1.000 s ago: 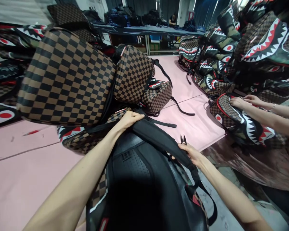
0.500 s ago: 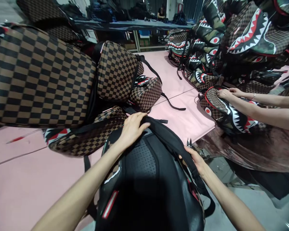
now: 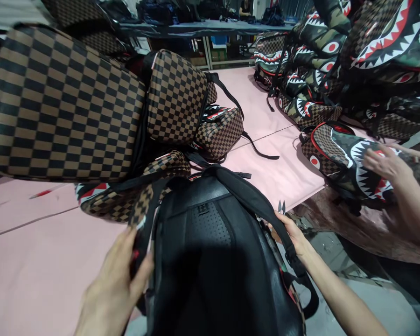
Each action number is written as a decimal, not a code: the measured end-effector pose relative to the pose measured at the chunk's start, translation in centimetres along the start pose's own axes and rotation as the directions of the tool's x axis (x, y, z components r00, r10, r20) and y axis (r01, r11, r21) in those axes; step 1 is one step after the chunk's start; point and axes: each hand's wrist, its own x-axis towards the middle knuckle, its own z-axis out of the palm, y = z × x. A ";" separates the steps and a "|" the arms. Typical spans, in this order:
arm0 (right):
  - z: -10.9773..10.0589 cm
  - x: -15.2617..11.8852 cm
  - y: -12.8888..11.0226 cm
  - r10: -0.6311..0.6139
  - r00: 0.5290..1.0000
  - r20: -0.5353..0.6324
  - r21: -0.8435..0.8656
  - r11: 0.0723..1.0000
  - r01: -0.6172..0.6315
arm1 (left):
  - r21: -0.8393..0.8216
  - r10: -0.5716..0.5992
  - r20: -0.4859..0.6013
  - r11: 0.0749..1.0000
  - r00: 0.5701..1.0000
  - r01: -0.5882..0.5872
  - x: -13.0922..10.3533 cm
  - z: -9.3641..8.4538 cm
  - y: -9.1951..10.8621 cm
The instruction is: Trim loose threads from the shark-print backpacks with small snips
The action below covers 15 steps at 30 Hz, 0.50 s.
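Observation:
A black backpack (image 3: 192, 233) stands before me with its padded back panel facing up toward me. My left hand (image 3: 114, 280) is at its left side, thumb and fingers closed around the left strap (image 3: 147, 233); the hand is slightly blurred. My right hand (image 3: 294, 238) grips the right shoulder strap (image 3: 257, 200) on the other side. The pointed blades of small thread snips (image 3: 282, 206) stick up from that same hand, while their handles are hidden in it. The bag's far front side is out of sight.
Large brown-checked backpacks (image 3: 70, 107) are piled at the left on the pink table (image 3: 38, 261). Shark-mouth backpacks (image 3: 322, 60) are heaped at the back right. Nearer on the right, a co-worker's hand (image 3: 388, 163) rests on another shark backpack (image 3: 336, 154). A red pen-like object (image 3: 40, 193) lies at left.
My left hand has left the top of the backpack and come down toward me to its left strap. My right hand keeps its hold. The co-worker's hand has moved right along their bag.

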 end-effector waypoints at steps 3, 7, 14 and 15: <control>1.0 -0.3 0.0 0.020 0.993 -0.117 0.064 0.998 -0.013 | -0.131 -0.176 0.067 0.974 0.982 0.184 6.3 -0.3 1.2; 1.7 -1.0 0.2 0.000 0.968 -0.249 0.046 0.999 0.012 | -0.432 -0.303 0.249 0.815 0.920 0.386 10.7 1.0 0.4; 1.4 -1.0 -0.2 -0.045 0.957 -0.285 -0.043 0.998 0.034 | -0.834 -0.343 0.544 -0.123 0.766 0.538 8.7 2.3 -6.7; 1.7 -1.1 -0.1 -0.050 0.955 -0.294 -0.053 0.998 0.036 | -0.828 -0.330 0.557 -0.157 0.762 0.538 8.5 2.5 -7.1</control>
